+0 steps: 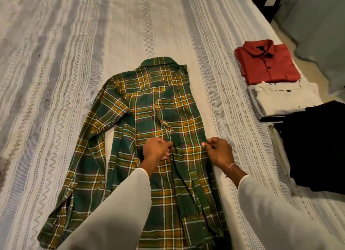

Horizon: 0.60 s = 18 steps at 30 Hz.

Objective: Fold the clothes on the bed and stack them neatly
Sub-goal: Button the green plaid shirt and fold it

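A green and yellow plaid shirt [149,130] lies flat on the bed [56,63], roughly mid-frame, back side up. Its long axis runs from the person toward the far end of the bed, leaning slightly leftward at the hem; the collar points away from the person and the hem lies nearest them. The shirt's right side and sleeve are folded inward over the back, while the other sleeve lies extended along the left side, bent at the elbow. The left hand [155,150] pinches the cloth at the inner edge of the folded panel, fingers curled. The right hand [217,152] pinches the outer right edge of the shirt, fingers curled on the cloth. Both arms wear white sleeves [115,212]. Along the bed's right side lie a folded red shirt [268,65], a folded white garment [283,98] just nearer, and a dark garment [317,147] nearest.
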{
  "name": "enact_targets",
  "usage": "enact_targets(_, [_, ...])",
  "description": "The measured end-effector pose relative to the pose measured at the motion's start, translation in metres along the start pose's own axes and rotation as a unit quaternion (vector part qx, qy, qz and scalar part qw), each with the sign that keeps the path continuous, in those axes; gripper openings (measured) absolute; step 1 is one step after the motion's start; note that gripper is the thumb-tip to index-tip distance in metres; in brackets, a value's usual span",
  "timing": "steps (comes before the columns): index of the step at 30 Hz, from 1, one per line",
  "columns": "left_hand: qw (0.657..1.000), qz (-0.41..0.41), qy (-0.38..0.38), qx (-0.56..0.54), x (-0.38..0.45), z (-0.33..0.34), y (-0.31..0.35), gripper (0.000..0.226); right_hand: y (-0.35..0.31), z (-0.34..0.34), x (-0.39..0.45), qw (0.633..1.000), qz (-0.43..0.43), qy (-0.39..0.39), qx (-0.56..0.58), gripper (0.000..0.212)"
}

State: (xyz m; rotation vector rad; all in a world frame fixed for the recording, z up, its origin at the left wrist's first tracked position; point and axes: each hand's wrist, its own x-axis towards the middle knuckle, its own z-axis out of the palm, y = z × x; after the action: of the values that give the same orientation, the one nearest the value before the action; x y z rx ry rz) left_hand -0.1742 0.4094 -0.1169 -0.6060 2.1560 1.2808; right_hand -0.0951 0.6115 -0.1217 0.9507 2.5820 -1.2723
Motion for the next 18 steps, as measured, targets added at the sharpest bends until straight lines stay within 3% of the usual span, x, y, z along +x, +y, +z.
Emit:
enact_targets(5, [0.994,-0.068,-0.022,-0.086,0.002,-0.011,-0.008,0.019,0.004,0.004,-0.002,1.000,0.006,0.028,0.011,0.019])
enact_targets(10, [0.980,-0.077,-0.082,-0.165,-0.010,-0.010,-0.013,0.014,0.005,0.005,-0.020,0.999,0.031,0.011,0.020,0.032])
enact_targets(14, [0.955,-0.106,-0.108,-0.254,-0.022,-0.004,-0.019,0.019,0.014,-0.007,-0.050,0.991,0.078,-0.104,0.030,0.041])
enact_targets(18, [0.935,-0.132,-0.080,-0.321,-0.031,0.000,-0.023,0.023,0.025,-0.019,-0.076,0.966,0.110,-0.221,0.073,0.030])
